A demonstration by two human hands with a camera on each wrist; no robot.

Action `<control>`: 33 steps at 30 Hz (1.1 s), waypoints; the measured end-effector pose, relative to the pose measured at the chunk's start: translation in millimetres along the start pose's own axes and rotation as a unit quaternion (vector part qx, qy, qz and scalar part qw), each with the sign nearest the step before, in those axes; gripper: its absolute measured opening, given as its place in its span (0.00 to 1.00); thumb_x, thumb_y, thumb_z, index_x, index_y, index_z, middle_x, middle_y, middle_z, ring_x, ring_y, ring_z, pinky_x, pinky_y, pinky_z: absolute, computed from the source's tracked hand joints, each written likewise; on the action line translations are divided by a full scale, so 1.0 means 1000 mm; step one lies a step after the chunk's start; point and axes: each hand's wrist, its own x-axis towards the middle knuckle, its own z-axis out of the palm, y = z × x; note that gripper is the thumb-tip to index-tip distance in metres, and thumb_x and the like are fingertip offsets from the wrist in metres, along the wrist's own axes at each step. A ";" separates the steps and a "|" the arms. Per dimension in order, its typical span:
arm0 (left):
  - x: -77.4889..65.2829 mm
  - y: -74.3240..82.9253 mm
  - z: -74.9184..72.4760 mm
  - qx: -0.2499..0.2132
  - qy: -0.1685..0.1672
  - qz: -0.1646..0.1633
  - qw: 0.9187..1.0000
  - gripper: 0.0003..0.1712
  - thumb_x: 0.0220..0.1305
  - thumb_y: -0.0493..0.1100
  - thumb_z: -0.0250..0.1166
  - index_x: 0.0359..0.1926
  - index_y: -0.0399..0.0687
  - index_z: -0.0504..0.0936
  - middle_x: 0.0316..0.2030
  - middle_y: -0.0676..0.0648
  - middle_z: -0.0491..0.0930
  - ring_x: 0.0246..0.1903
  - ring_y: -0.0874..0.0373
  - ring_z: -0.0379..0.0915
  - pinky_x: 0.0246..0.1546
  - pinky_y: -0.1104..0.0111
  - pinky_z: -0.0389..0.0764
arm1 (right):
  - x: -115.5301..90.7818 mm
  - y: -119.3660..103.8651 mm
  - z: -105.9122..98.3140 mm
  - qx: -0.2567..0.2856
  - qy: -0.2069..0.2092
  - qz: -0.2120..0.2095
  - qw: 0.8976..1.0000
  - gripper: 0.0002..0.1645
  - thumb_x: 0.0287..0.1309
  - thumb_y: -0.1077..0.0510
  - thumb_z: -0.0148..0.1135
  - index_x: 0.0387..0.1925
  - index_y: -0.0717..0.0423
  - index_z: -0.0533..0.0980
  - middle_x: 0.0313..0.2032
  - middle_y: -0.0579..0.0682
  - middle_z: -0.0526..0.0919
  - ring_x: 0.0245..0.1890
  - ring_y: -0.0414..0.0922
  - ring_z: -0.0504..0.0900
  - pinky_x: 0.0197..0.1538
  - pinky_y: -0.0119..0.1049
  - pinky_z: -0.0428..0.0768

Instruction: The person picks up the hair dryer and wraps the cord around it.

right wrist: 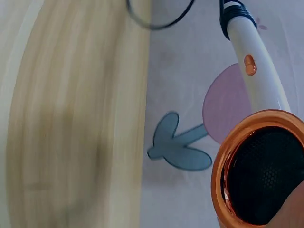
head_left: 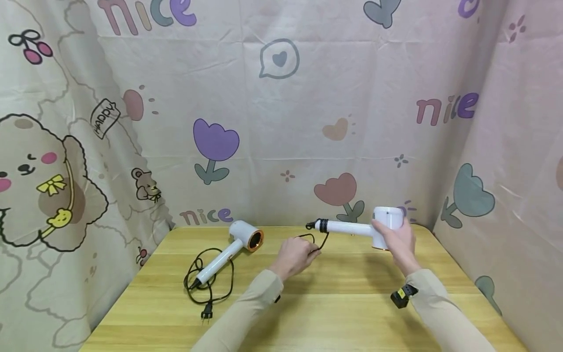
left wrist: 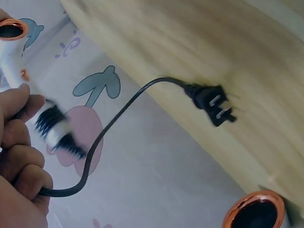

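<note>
One white hair dryer (head_left: 362, 229) is above the table (head_left: 343, 313); the right hand (head_left: 401, 240), partly closed, grips its head (head_left: 388, 215); the left hand (head_left: 293, 256), fingers curled, holds its cord (left wrist: 59, 193); too strong pulling could loosen the coils (head_left: 324, 225) at the handle (head_left: 347, 227).

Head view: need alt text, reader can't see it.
A person's right hand holds a white hair dryer above a wooden table while the left hand grips its black cord. A second dryer lies on the table at left, its cord loosely looped, before a cartoon-print cloth backdrop.
</note>
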 end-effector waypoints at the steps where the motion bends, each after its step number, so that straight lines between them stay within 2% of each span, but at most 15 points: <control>1: 0.001 -0.001 -0.002 0.001 0.006 0.004 1.000 0.09 0.65 0.53 0.65 0.33 0.61 0.90 0.22 0.61 0.83 0.19 0.70 0.72 0.19 0.76 0.69 | 0.001 0.001 -0.001 -0.020 0.003 -0.021 1.000 0.56 0.49 0.36 0.73 0.71 0.54 0.58 0.54 0.60 0.74 0.49 0.53 0.76 0.37 0.33 0.81; 4: 0.004 -0.005 -0.009 0.011 0.034 0.016 0.999 0.07 0.62 0.53 0.68 0.31 0.59 0.89 0.22 0.60 0.84 0.18 0.70 0.73 0.19 0.75 0.71 | 0.004 0.003 -0.005 -0.068 0.000 -0.072 0.995 0.57 0.48 0.37 0.74 0.72 0.52 0.57 0.51 0.61 0.76 0.46 0.54 0.77 0.36 0.36 0.80; 7: 0.008 -0.013 -0.016 0.015 0.077 0.019 0.997 0.07 0.59 0.52 0.71 0.28 0.59 0.88 0.22 0.60 0.84 0.18 0.69 0.75 0.20 0.75 0.72 | 0.009 0.004 -0.012 -0.107 -0.013 -0.113 0.988 0.58 0.47 0.37 0.74 0.73 0.51 0.56 0.48 0.62 0.77 0.43 0.55 0.78 0.34 0.36 0.79; 12: 0.015 -0.025 -0.022 0.020 0.135 0.024 0.990 0.06 0.58 0.53 0.71 0.28 0.61 0.88 0.20 0.61 0.81 0.18 0.68 0.74 0.17 0.75 0.69 | 0.013 0.001 -0.024 -0.130 -0.060 -0.149 0.978 0.59 0.47 0.39 0.75 0.73 0.54 0.55 0.46 0.64 0.78 0.41 0.56 0.80 0.33 0.39 0.81; 16: 0.020 -0.030 -0.022 0.031 0.143 0.037 0.989 0.06 0.58 0.54 0.70 0.33 0.63 0.90 0.19 0.59 0.74 0.19 0.66 0.65 0.21 0.77 0.61 | 0.014 -0.003 -0.026 -0.132 -0.118 -0.149 0.973 0.60 0.48 0.41 0.75 0.73 0.58 0.53 0.47 0.66 0.77 0.41 0.56 0.81 0.33 0.41 0.84; 21: 0.026 -0.033 -0.024 0.029 0.158 0.051 0.986 0.07 0.56 0.55 0.71 0.34 0.63 0.90 0.19 0.58 0.67 0.23 0.62 0.51 0.29 0.72 0.51 | 0.015 -0.010 -0.025 -0.154 -0.144 -0.170 0.963 0.58 0.48 0.42 0.76 0.71 0.61 0.55 0.45 0.65 0.77 0.39 0.54 0.81 0.33 0.41 0.83; 25: 0.029 -0.033 -0.027 0.040 0.183 0.080 0.979 0.06 0.55 0.54 0.71 0.32 0.63 0.90 0.19 0.58 0.65 0.24 0.62 0.50 0.29 0.72 0.51 | 0.014 -0.015 -0.024 -0.169 -0.154 -0.182 0.956 0.57 0.47 0.44 0.76 0.70 0.62 0.57 0.44 0.65 0.77 0.37 0.53 0.81 0.31 0.40 0.83; 28: 0.031 -0.034 -0.029 0.049 0.185 0.091 0.977 0.05 0.55 0.55 0.71 0.31 0.63 0.89 0.20 0.57 0.66 0.24 0.62 0.51 0.29 0.72 0.52 | 0.013 -0.017 -0.023 -0.163 -0.171 -0.179 0.955 0.57 0.46 0.44 0.76 0.70 0.62 0.56 0.44 0.66 0.77 0.37 0.53 0.81 0.30 0.39 0.83; 30: 0.033 -0.035 -0.030 0.040 0.173 0.080 0.981 0.06 0.56 0.54 0.71 0.32 0.62 0.90 0.20 0.57 0.67 0.24 0.62 0.51 0.30 0.72 0.52 | 0.013 -0.016 -0.023 -0.156 -0.178 -0.178 0.955 0.57 0.47 0.45 0.77 0.69 0.63 0.56 0.45 0.66 0.77 0.37 0.53 0.81 0.31 0.38 0.83; 33: 0.034 -0.040 -0.029 0.010 0.150 0.042 0.988 0.07 0.57 0.52 0.71 0.36 0.60 0.91 0.21 0.57 0.71 0.24 0.62 0.54 0.30 0.72 0.53 | 0.014 -0.015 -0.026 -0.145 -0.183 -0.178 0.956 0.56 0.48 0.47 0.76 0.70 0.63 0.56 0.45 0.67 0.77 0.38 0.54 0.81 0.32 0.40 0.84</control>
